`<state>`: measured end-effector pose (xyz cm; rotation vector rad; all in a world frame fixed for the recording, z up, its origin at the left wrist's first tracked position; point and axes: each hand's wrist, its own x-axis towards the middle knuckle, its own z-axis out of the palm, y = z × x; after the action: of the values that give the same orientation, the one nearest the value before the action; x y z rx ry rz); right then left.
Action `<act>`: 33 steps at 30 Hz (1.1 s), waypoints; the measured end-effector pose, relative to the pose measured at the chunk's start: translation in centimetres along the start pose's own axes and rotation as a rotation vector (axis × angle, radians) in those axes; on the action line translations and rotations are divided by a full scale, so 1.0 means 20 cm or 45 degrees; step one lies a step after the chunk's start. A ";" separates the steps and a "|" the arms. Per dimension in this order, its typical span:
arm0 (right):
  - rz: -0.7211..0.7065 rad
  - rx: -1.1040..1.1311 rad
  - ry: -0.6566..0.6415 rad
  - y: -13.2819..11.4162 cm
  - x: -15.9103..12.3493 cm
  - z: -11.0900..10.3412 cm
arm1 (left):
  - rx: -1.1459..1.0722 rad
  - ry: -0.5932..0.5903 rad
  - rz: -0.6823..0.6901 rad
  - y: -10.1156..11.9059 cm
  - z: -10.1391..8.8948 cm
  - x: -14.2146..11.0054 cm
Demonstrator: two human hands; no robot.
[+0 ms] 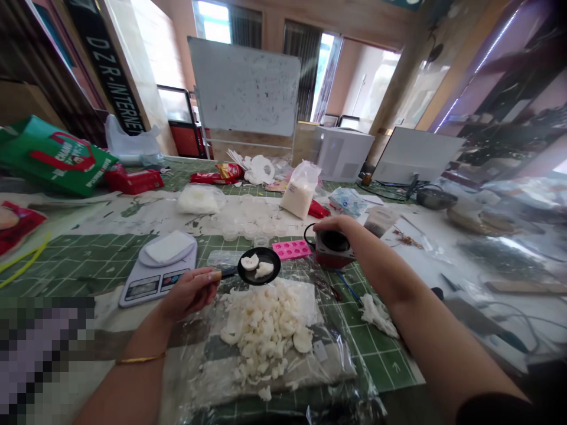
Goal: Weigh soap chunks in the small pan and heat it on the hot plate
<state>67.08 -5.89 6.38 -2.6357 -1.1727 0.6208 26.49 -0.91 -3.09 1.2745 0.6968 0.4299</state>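
A pixelated patch hides the lower left corner (44, 360), the far right of the room smears into glare and reflections, and the inside of the dark opening in the red-and-black appliance (334, 251) is too shadowed to make out. The table is covered by a green cutting mat (381, 354) and paint-stained paper, crowded with clear plastic cups (248, 215), a pink silicone mould (291, 249), a digital kitchen scale (157, 283) with a white block (169, 248) on it, and a bag of white granules (300, 192). Beyond stand a whiteboard (243, 85) and bright doorways. The left hand (190, 293), with a thin gold bangle (140, 358) at the wrist, has its fingers curled firmly around the handle of a small black pan (259, 265), which hangs just above the pile and carries two white lumps. The right hand (334, 227) lies loosely over the top of the appliance, its fingers draped on the rim rather than clenched. Below the pan, a heap of rough white chunks (261, 324) lies on a crumpled clear plastic sheet (328, 366), their material impossible to tell, some pieces curved and smooth, most crumbled.
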 end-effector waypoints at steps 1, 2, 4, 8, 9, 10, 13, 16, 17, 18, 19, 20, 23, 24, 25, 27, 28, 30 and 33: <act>-0.018 -0.010 -0.026 0.01 0.00 -0.01 | -0.006 0.004 0.003 0.00 0.00 0.00; -0.045 -0.010 -0.050 0.02 -0.01 -0.02 | -0.013 0.010 0.011 0.00 0.00 0.00; -0.118 0.022 -0.046 0.07 -0.05 -0.05 | -0.028 0.025 0.042 0.02 0.01 0.00; -0.229 0.098 0.126 0.23 -0.18 -0.11 | -0.034 0.022 0.112 0.12 0.08 0.02; -0.238 0.114 0.180 0.28 -0.22 -0.12 | -0.022 0.014 0.116 0.16 0.11 0.03; -0.242 0.127 0.231 0.33 -0.26 -0.13 | 0.000 -0.003 0.116 0.20 0.15 0.05; -0.267 0.162 0.345 0.48 -0.39 -0.11 | 0.071 -0.066 0.096 0.32 0.32 0.15; -0.266 0.026 0.371 0.60 -0.51 -0.05 | 0.011 -0.154 0.100 0.40 0.55 0.30; -0.256 -0.077 0.325 0.63 -0.55 -0.02 | -0.040 -0.176 0.081 0.41 0.63 0.36; -0.244 -0.138 0.268 0.65 -0.59 0.02 | -0.053 -0.192 0.074 0.41 0.70 0.41; -0.240 -0.170 0.218 0.67 -0.62 0.06 | -0.063 -0.203 0.072 0.41 0.77 0.46; -0.242 -0.193 0.176 0.67 -0.64 0.12 | -0.070 -0.218 0.056 0.40 0.83 0.50; -0.237 -0.267 0.109 0.67 -0.68 0.28 | -0.080 -0.252 0.013 0.37 0.94 0.61; -0.230 -0.290 0.116 0.66 -0.68 0.33 | -0.082 -0.257 0.002 0.36 0.96 0.63; -0.222 -0.311 0.125 0.65 -0.68 0.37 | -0.085 -0.259 -0.006 0.35 0.97 0.65; -0.226 -0.334 0.127 0.64 -0.66 0.42 | -0.088 -0.259 -0.016 0.33 0.99 0.68; -0.233 -0.336 0.119 0.64 -0.65 0.44 | -0.088 -0.258 -0.021 0.32 0.98 0.69; -0.254 -0.320 0.091 0.64 -0.63 0.44 | -0.084 -0.255 -0.030 0.30 0.98 0.71; -0.303 -0.240 0.068 0.65 -0.63 0.40 | -0.063 -0.252 -0.045 0.28 0.96 0.73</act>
<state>64.52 -23.81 -1.46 -2.5833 -1.5678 0.4121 50.67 -3.64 1.41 1.2372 0.5377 0.2858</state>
